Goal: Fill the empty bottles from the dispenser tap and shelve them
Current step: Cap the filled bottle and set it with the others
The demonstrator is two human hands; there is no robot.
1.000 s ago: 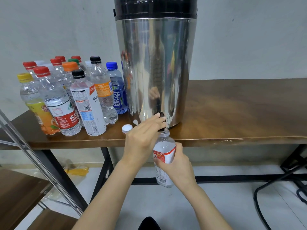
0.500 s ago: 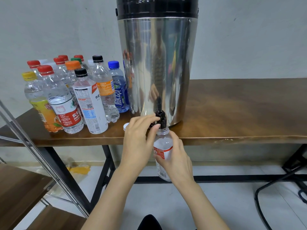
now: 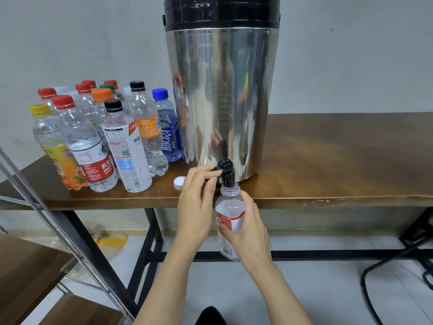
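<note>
A tall steel dispenser (image 3: 222, 95) with a black lid stands on the brown wooden table (image 3: 339, 160). Its black tap (image 3: 226, 171) juts over the table's front edge. My left hand (image 3: 198, 205) pinches the tap's lever between thumb and fingers. My right hand (image 3: 248, 228) grips a clear uncapped bottle (image 3: 228, 212) with a red and white label, held upright with its mouth right under the spout. The bottle's white cap (image 3: 180, 182) lies on the table just left of my left hand.
Several capped bottles (image 3: 103, 137) with red, orange, black, blue and yellow caps stand in a cluster left of the dispenser. A metal-framed shelf unit with wooden boards (image 3: 28, 273) is at the lower left. Black cables (image 3: 384, 266) lie on the floor at the right.
My left hand slid from on top of the tap to its left side and now pinches the lever. The bottle rose slightly until its mouth met the spout.
</note>
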